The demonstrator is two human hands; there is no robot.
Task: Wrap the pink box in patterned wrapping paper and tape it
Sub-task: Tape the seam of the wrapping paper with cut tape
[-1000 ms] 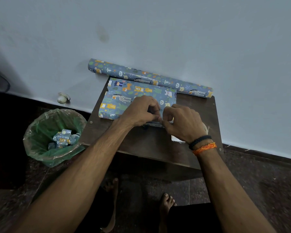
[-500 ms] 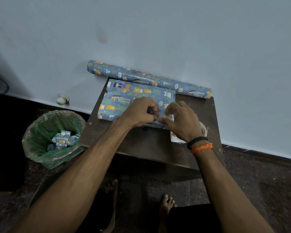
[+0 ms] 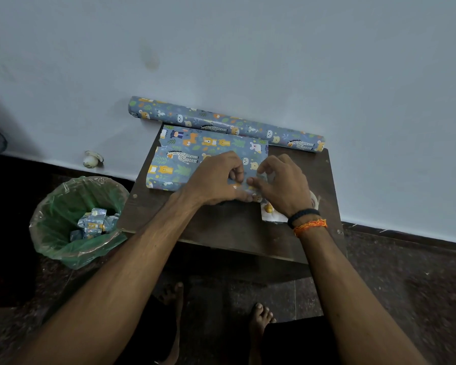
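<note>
Head view is showing the box (image 3: 195, 159) lying in the middle of the table (image 3: 221, 227), already all covered in animal paper, so no pink is showing. Both hands are working at its near edge, at 6 o'clock on the box. The left hand (image 3: 216, 180) and the right hand (image 3: 282, 185) are pinching a small bit there, paper or tape, I cannot tell which. Taping looks not finished yet. The roll (image 3: 221, 122) is lying at 12 o'clock. The bin (image 3: 53, 206) with scraps is sitting at 9 o'clock.
</note>
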